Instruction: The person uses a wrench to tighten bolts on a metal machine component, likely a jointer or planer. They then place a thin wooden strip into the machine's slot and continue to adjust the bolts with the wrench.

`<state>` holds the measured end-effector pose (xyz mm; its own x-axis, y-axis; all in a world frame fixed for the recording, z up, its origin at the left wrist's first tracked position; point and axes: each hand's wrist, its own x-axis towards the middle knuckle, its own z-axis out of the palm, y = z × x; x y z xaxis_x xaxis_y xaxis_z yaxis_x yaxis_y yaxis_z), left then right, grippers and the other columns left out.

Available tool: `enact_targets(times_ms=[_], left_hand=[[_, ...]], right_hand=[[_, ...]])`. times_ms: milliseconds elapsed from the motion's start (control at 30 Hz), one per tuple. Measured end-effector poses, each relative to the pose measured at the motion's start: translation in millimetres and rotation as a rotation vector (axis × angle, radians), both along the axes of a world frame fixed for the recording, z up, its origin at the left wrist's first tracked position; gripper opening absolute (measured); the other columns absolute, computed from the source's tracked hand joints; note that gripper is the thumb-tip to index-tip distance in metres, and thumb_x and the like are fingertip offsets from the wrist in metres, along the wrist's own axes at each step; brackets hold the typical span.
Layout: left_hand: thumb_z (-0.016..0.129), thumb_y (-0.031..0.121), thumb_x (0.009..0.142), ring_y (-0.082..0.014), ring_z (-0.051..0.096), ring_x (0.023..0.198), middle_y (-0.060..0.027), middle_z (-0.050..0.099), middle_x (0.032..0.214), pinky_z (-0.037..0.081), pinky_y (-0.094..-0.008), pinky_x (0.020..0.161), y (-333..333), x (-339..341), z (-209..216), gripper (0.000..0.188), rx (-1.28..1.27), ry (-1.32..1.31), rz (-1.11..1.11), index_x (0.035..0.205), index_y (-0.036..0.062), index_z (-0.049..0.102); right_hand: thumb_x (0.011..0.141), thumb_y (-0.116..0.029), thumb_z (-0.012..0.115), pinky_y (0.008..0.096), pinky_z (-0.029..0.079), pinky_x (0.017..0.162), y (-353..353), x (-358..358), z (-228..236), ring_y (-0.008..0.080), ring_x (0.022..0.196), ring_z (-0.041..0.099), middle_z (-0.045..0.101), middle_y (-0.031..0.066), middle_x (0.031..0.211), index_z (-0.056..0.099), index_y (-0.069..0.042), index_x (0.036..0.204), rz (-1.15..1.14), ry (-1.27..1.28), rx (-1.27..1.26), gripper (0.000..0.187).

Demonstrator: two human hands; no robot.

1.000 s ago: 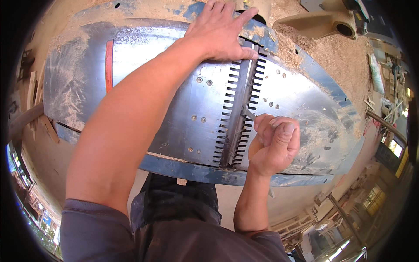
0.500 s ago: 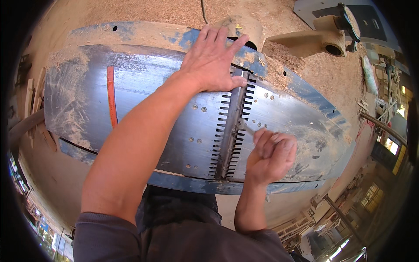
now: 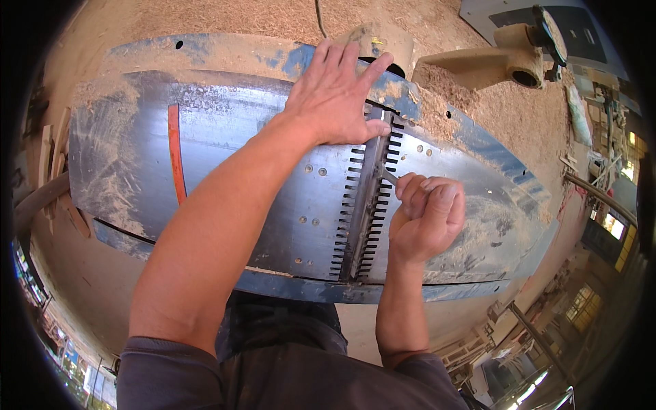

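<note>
A planer's dusty metal table (image 3: 225, 130) stretches across in front of me, parted by a dark cutter head (image 3: 357, 222) between two comb-toothed edges. My left hand (image 3: 333, 99) lies spread at the table's far edge. Its thumb rests on the far end of the cutter head. Closed in a fist just right of the slot, my right hand (image 3: 429, 213) grips a small wrench (image 3: 387, 175). The wrench's end meets the cutter head a little past its middle; the rest of the tool is hidden in the fist.
An orange-red strip (image 3: 176, 154) lies on the table's left half. Beyond the blue rim (image 3: 301, 61) stand a dusty pipe (image 3: 471, 66) and a round-faced handwheel (image 3: 549, 35). Sawdust covers the floor (image 3: 239, 18). Wood pieces (image 3: 48, 157) lean at the far left.
My right hand has moved away from me along the cutter head, carrying the wrench to a farther spot. The left hand stays nearly where it was.
</note>
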<state>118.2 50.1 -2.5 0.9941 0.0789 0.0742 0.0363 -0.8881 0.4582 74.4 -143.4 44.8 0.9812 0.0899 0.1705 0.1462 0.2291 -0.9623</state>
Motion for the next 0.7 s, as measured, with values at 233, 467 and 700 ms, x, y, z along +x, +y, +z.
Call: enact_targets(times_ms=[233,467,700], left_hand=[[0.078,0.058,0.078,-0.0471,0.028,0.148,-0.0271,0.034,0.158,0.021,-0.0527,0.125,0,-3,-3,0.101,0.015,-0.016,0.004,0.161,0.0199,0.034],[0.078,0.058,0.078,-0.0465,0.031,0.146,-0.0262,0.037,0.157,0.022,-0.0525,0.125,1,3,-6,0.101,0.020,-0.023,0.001,0.160,0.0185,0.035],[0.080,0.056,0.078,-0.0470,0.030,0.147,-0.0294,0.036,0.156,0.020,-0.0532,0.126,4,1,2,0.100,0.007,-0.008,-0.026,0.159,0.0172,0.035]], right_hand=[[0.109,-0.022,0.053,0.0383,0.043,0.064,-5,-15,-15,0.0141,0.058,0.038,0.046,0.0038,0.064,0.053,0.002,0.090,0.057,-0.074,0.008,0.030],[0.109,-0.024,0.052,0.0403,0.045,0.070,-5,-20,-17,0.0144,0.060,0.038,0.045,0.0036,0.066,0.053,0.001,0.091,0.016,-0.080,0.046,0.031],[0.107,-0.025,0.058,0.0382,0.043,0.067,7,-37,-15,0.0189,0.066,0.045,0.051,0.0072,0.073,0.053,0.002,0.092,-0.047,-0.095,0.012,0.031]])
